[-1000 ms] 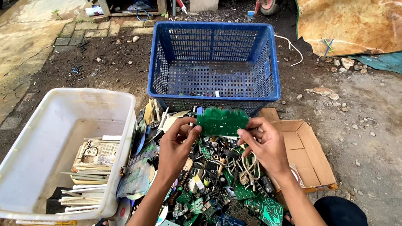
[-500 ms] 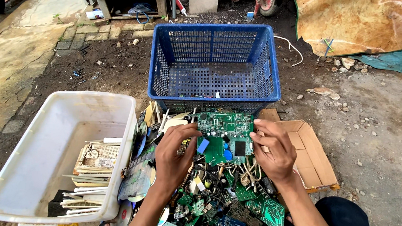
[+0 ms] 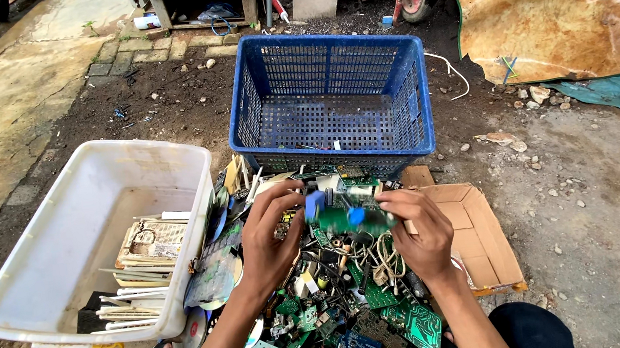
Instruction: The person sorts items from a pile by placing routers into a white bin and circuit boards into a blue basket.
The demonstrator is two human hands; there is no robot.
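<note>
A green circuit board (image 3: 344, 210) with blue parts on it is held between both hands above a heap of electronic scrap (image 3: 331, 302). My left hand (image 3: 271, 239) grips the board's left end and my right hand (image 3: 424, 235) grips its right end. The board is blurred and tilted almost edge-on to the camera. Under the hands lie green boards, wires and discs.
A blue plastic crate (image 3: 329, 103) stands just beyond the heap, almost bare inside. A white tub (image 3: 94, 243) holding stacked flat boards sits to the left. An open cardboard box (image 3: 478, 237) lies on the right. Dirt ground and a brown tarp (image 3: 561, 6) lie around.
The board has been turned in both hands: first edge-on, then its face toward the camera, now tilted flat again and blurred. The hands stayed over the heap.
</note>
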